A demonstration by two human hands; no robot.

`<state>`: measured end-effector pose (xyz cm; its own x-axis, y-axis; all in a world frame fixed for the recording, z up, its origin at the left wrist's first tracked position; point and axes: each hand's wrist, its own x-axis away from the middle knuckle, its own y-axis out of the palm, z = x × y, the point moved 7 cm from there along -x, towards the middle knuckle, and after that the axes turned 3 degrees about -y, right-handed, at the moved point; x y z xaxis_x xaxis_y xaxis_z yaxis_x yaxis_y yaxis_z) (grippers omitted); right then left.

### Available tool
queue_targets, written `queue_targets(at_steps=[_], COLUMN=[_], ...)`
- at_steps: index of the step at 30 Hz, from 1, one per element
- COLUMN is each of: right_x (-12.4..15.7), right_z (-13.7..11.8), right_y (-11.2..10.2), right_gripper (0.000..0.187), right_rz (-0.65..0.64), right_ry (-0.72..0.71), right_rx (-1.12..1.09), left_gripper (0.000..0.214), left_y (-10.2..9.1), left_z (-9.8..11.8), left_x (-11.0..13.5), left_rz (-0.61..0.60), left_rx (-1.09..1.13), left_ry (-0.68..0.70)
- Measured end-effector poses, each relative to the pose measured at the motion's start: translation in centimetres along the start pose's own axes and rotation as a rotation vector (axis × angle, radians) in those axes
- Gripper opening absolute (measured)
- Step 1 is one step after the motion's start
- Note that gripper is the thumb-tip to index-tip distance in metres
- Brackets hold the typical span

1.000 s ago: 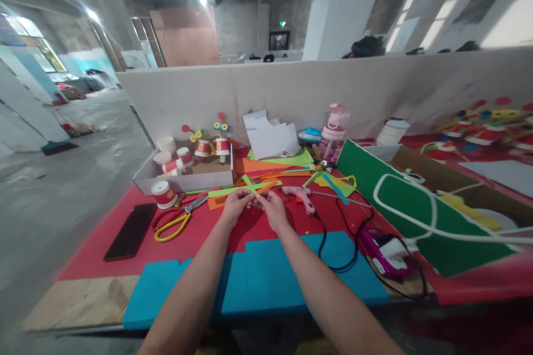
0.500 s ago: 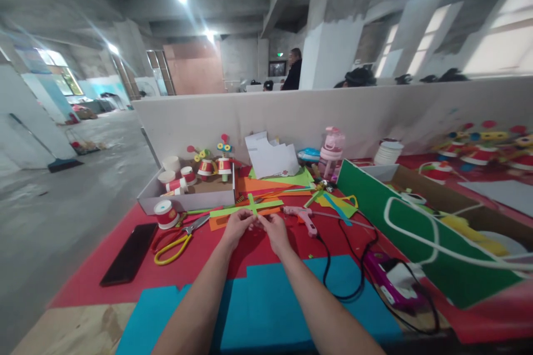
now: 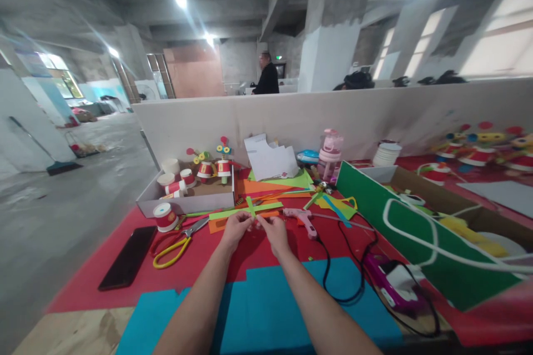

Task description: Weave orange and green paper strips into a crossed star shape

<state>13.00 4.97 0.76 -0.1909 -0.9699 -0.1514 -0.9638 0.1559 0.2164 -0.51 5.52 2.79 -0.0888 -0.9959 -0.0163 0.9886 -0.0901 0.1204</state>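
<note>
Both hands meet over the red-covered table, fingers pinched at the near end of a light green paper cross (image 3: 251, 208). My left hand (image 3: 237, 230) is closed on its lower strip from the left. From the right, my right hand (image 3: 273, 231) pinches the same strip close beside it. The fingertips hide the exact grip. An orange paper strip (image 3: 268, 214) lies just behind my right fingers. A pink glue gun (image 3: 303, 219) rests right of that hand. Scissors with yellow and red handles (image 3: 177, 244) lie to the left.
A black phone (image 3: 128, 258) and a paper cup (image 3: 165, 216) sit at left, before a white box (image 3: 191, 208) of cups and cup figures. Blue sheets (image 3: 266, 310) cover the front edge. A green-sided box (image 3: 400, 238), black cable (image 3: 328, 272) and purple power strip (image 3: 389, 283) occupy the right.
My hands keep their pinch on the green cross with barely any shift. In the background, a person in dark clothing has moved left behind the partition.
</note>
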Motion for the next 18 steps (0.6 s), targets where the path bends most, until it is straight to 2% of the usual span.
queue_targets(at_steps=[8, 11, 14, 18], right_x=[-0.5, -0.3, 0.1, 0.3], right_z=[-0.2, -0.4, -0.5, -0.6], right_y=[-1.3, -0.6, 0.4, 0.7], right_gripper=[0.038, 0.036, 0.036, 0.037], right_rz=[0.076, 0.008, -0.066, -0.062], right_ry=[-0.02, -0.013, 0.005, 0.005], right_rx=[-0.076, -0.158, -0.141, -0.073], left_gripper=[0.027, 0.025, 0.026, 0.028], left_y=[-0.7, -0.7, -0.5, -0.2], left_z=[0.3, 0.4, 0.3, -0.3], left_x=[-0.1, -0.1, -0.1, -0.3], left_rz=[0.023, -0.008, -0.041, -0.037], left_rx=[-0.011, 0.002, 0.005, 0.0], left_ry=[0.022, 0.038, 0.044, 0.027])
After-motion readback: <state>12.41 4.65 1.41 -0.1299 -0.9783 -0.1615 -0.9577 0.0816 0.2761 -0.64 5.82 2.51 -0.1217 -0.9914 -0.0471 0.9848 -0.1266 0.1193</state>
